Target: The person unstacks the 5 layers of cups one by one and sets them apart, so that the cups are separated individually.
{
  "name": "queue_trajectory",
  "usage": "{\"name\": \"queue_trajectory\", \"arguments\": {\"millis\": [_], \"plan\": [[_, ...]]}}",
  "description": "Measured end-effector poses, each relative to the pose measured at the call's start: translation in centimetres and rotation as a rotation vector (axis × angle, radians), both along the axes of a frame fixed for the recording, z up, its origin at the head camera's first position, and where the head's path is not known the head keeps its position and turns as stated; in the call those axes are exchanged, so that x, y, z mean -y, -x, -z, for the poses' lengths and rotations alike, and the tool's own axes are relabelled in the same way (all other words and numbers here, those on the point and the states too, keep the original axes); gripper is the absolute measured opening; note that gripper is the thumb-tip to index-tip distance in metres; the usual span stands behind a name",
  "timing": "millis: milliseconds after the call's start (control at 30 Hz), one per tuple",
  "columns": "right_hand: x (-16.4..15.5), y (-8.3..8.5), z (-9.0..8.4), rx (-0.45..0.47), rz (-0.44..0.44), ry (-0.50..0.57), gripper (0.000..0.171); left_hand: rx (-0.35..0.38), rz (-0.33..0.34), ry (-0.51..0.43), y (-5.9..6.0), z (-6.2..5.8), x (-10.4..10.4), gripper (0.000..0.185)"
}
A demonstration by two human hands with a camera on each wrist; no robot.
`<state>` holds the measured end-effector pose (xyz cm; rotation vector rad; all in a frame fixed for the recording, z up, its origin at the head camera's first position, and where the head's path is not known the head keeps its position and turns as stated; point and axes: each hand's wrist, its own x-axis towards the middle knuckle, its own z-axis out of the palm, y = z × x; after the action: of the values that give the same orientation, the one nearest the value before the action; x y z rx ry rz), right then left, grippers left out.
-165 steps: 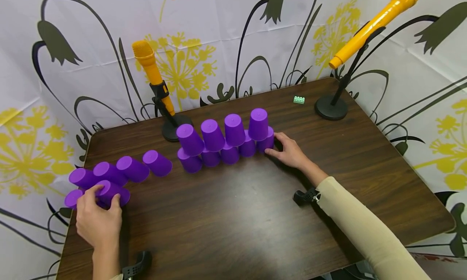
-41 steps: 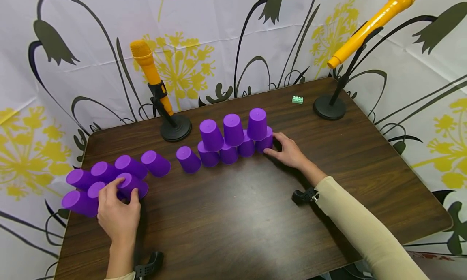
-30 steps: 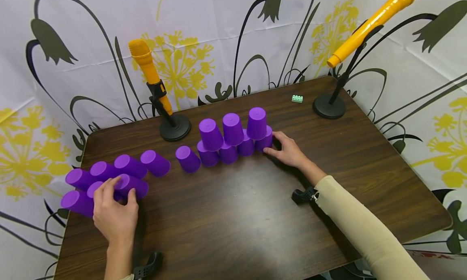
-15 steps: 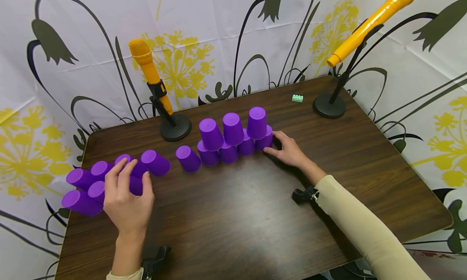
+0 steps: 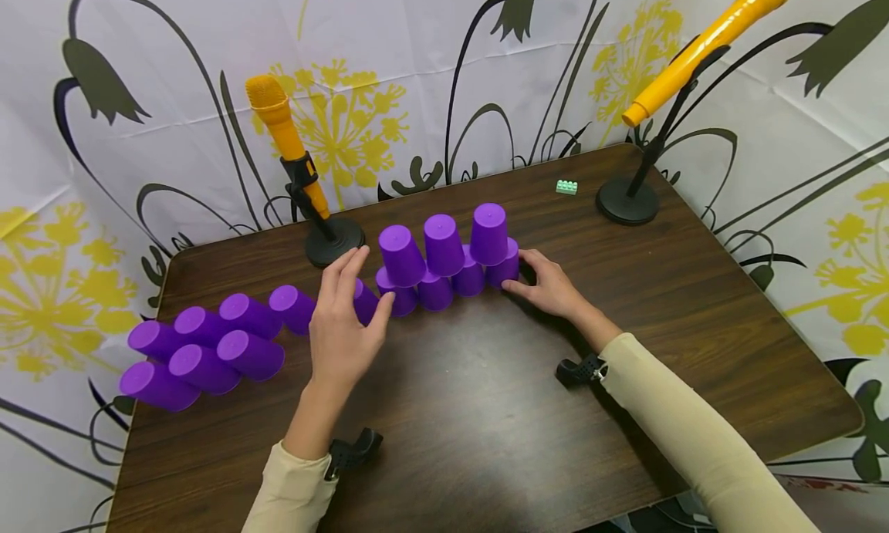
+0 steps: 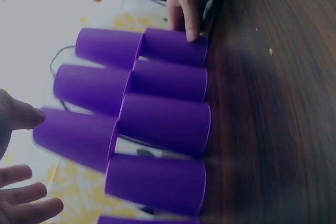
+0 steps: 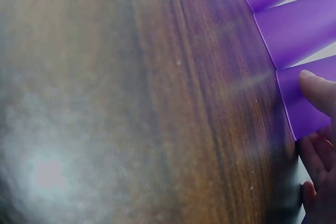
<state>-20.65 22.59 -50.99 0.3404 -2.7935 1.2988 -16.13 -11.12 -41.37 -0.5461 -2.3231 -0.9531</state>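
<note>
Upside-down purple cups stand in two tiers, three upper cups [image 5: 443,245] resting on a lower row [image 5: 435,291] of several. My right hand [image 5: 549,285] holds the rightmost lower cup [image 7: 310,98], thumb on its front and fingers at its far side. My left hand [image 5: 345,325] is raised before the left end of the lower row, fingers extended and thumb apart, gripping nothing. It partly hides the end cup [image 5: 364,301]. In the left wrist view, its thumb tip appears beside the leftmost upper cup [image 6: 79,135]; I cannot tell if they touch.
More upside-down purple cups stand at left: a back row [image 5: 248,315] of several and a front row [image 5: 203,368] of three. Behind are two yellow microphones on black stands [image 5: 335,241] [image 5: 628,201] and a green toy brick [image 5: 566,187]. The brown table [image 5: 486,409] meets a patterned cloth.
The stack's leftmost upper cup is gone, and the left group's front row has gained a cup there. My left hand has let go and moved right to the stack. My right hand stays put.
</note>
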Motion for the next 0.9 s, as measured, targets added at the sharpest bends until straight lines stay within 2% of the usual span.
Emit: {"name": "queue_trajectory", "arguments": {"millis": [200,367,633,900], "plan": [[0.0,0.0,0.0,-0.004,-0.003,0.001,0.060,0.063,0.046,0.001,1.7,0.0,-2.2,0.072],[0.0,0.0,0.0,-0.005,0.000,-0.001,0.060,0.072,0.050,-0.040,2.6,0.4,-2.9,0.061],[-0.1,0.1,0.0,-0.007,0.003,-0.001,0.060,0.011,0.056,-0.173,3.3,1.3,-3.2,0.046],[0.0,0.0,0.0,-0.001,0.001,-0.001,0.060,0.027,0.085,-0.252,3.5,1.5,-3.2,0.044]]}}
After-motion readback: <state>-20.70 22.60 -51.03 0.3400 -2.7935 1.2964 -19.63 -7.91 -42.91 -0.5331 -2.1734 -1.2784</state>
